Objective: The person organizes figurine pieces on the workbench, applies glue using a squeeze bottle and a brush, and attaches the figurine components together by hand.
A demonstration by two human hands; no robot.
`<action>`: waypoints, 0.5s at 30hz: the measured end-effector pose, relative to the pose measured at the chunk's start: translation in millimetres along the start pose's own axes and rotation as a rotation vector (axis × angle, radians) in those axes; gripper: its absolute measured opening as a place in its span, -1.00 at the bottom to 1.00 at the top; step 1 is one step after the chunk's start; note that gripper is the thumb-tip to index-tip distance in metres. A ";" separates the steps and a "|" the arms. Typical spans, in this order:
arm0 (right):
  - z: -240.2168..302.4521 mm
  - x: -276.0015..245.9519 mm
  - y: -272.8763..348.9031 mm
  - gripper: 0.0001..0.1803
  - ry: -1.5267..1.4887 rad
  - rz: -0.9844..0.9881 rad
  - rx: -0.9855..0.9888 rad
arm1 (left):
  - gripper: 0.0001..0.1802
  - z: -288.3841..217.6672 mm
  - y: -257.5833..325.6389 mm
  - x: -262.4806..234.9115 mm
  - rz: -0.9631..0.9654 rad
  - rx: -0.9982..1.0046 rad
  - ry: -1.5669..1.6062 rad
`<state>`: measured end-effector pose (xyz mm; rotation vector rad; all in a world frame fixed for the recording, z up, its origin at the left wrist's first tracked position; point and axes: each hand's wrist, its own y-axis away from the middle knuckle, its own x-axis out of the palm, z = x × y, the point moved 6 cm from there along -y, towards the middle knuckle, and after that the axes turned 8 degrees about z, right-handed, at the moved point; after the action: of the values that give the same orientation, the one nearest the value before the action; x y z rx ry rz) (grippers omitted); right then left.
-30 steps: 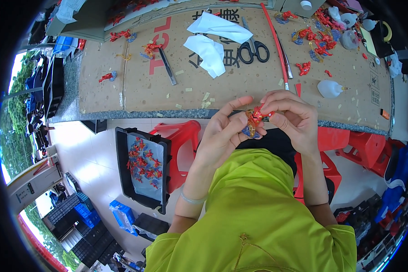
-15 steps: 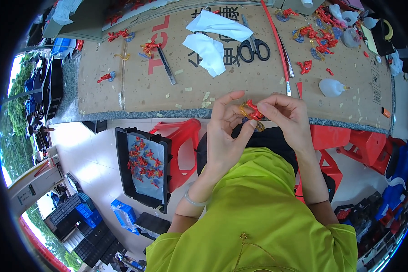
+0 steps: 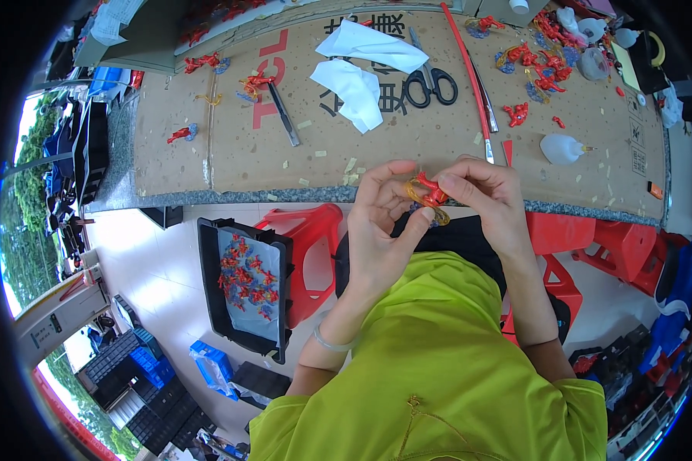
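Between my two hands, just off the table's near edge, is a small red figurine [image 3: 432, 189] with amber translucent curls around it. My left hand [image 3: 384, 230] supports it from the left, thumb and fingers closed at its lower part. From the other side, my right hand [image 3: 488, 196] pinches it between thumb and fingertips. Part of the figurine is hidden behind the fingers. More red figurines with blue translucent bases lie on the cardboard, among them one at the left [image 3: 183, 134] and a cluster [image 3: 542, 65] at the far right.
Cardboard [image 3: 246, 161] covers the table. On it lie scissors [image 3: 430, 86], white paper pieces [image 3: 354, 92], a dark pointed tool [image 3: 283, 114], a long red stick [image 3: 469, 65] and a squeeze bottle [image 3: 563, 149]. A black tray [image 3: 284, 307] of figurines stands beside a red stool [image 3: 315, 253].
Both hands keep hold of the figurine, which has turned slightly between the fingers. The other things have not visibly moved on the table.
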<state>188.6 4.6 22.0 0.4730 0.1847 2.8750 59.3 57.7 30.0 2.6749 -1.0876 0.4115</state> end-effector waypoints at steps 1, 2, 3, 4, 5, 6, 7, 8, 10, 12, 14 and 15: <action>-0.3 0.1 -0.1 -0.84 0.000 0.000 0.000 | -0.47 0.3 0.1 -0.1 -0.006 -0.012 0.006; -0.4 -0.2 -0.3 -0.84 0.032 -0.006 -0.001 | -0.47 0.0 0.3 0.4 -0.006 -0.012 0.006; -0.2 -0.5 -0.1 -0.84 0.064 -0.012 -0.003 | -0.48 -0.3 0.7 0.8 -0.012 -0.015 0.005; 0.0 -0.6 0.2 -0.84 0.063 -0.013 -0.004 | -0.49 -0.2 1.1 1.0 -0.018 -0.018 0.004; -0.6 -0.7 0.6 -0.83 0.068 -0.015 0.010 | -0.49 -0.1 1.0 1.3 -0.017 -0.018 0.003; -1.1 -0.9 0.9 -0.83 0.073 -0.016 0.024 | -0.50 0.0 1.1 1.0 -0.026 -0.018 -0.012; -0.7 -0.9 1.0 -0.83 0.072 -0.017 0.023 | -0.51 -0.1 1.2 0.8 -0.035 -0.018 -0.028; -0.4 -0.8 0.8 -0.82 0.068 -0.017 0.024 | -0.51 -0.8 1.2 1.7 -0.033 -0.018 -0.029; 0.4 -0.6 0.7 -0.82 0.063 -0.018 0.023 | -0.52 -1.9 1.0 3.2 -0.036 -0.039 -0.015; 2.8 0.1 0.7 -0.83 0.043 -0.006 -0.012 | -0.52 -2.0 -0.4 3.4 -0.030 -0.043 0.002; 3.5 -1.2 0.9 -0.83 0.030 -0.011 -0.018 | -0.52 -2.3 -1.4 3.9 -0.025 -0.047 0.020; 3.9 -1.6 1.0 -0.84 0.017 -0.015 -0.021 | -0.52 -3.0 -1.6 4.6 -0.018 -0.050 0.029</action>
<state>191.2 3.6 25.3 0.4421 0.1597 2.8637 63.1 56.8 34.2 2.6255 -1.0505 0.4131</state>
